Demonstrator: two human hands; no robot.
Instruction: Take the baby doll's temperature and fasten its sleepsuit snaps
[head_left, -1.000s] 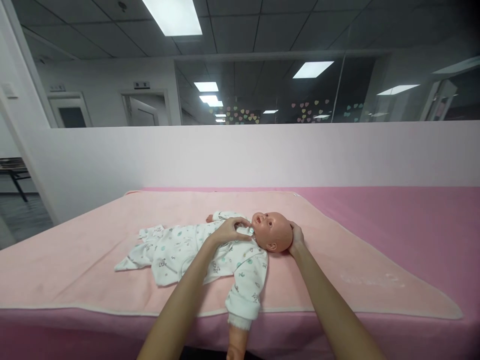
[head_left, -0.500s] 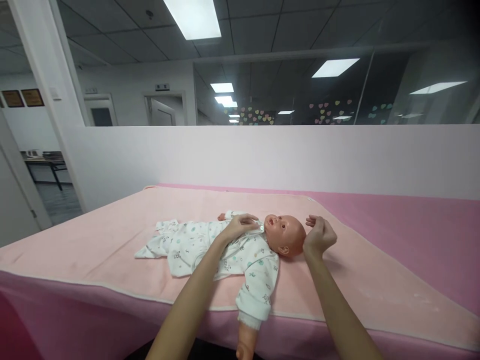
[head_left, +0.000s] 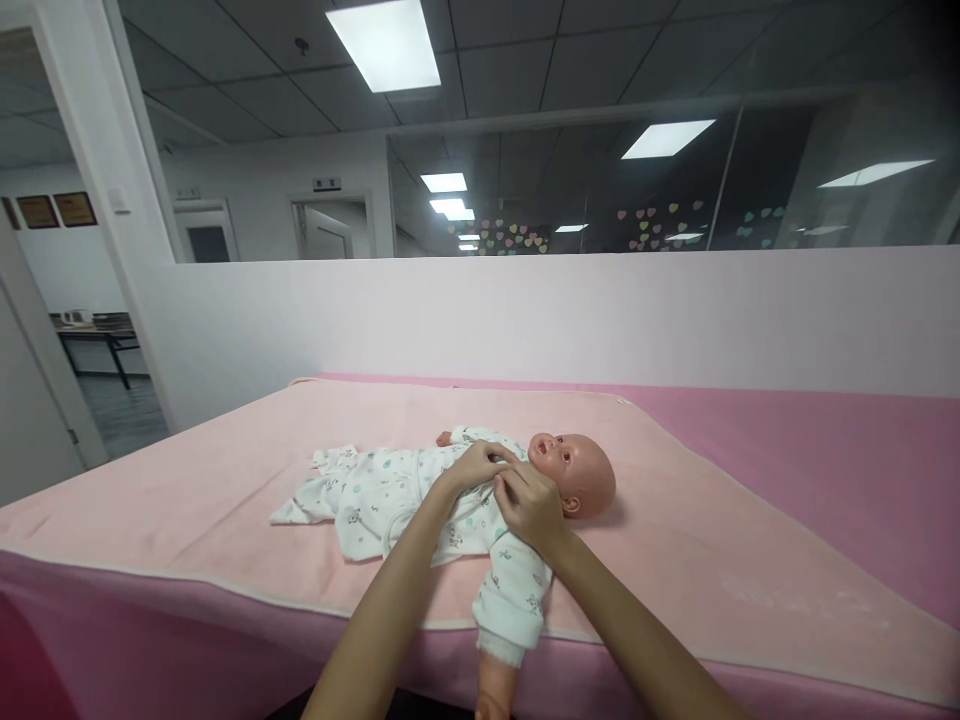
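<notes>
A baby doll (head_left: 581, 475) lies on its back with its head to the right, dressed in white printed baby clothes (head_left: 375, 500). My left hand (head_left: 476, 467) rests on the doll's upper chest, its fingers bent at the front of the clothes near the neck. Right beside it, just below the doll's chin, my right hand (head_left: 531, 505) has its fingers curled in and pinching at the same spot. Both sets of fingertips meet there and hide the bit of cloth between them. One sleeved arm of the doll hangs over the near edge.
Under the doll a peach-coloured blanket (head_left: 225, 470) covers a pink padded surface (head_left: 787, 460). A low white wall (head_left: 600, 320) with glass above it runs along the back. To the left, a doorway shows a table (head_left: 97, 335) in another room.
My right hand has moved left from beside the doll's head to the neck of the clothes, meeting my left hand. My left hand has stayed at the chest.
</notes>
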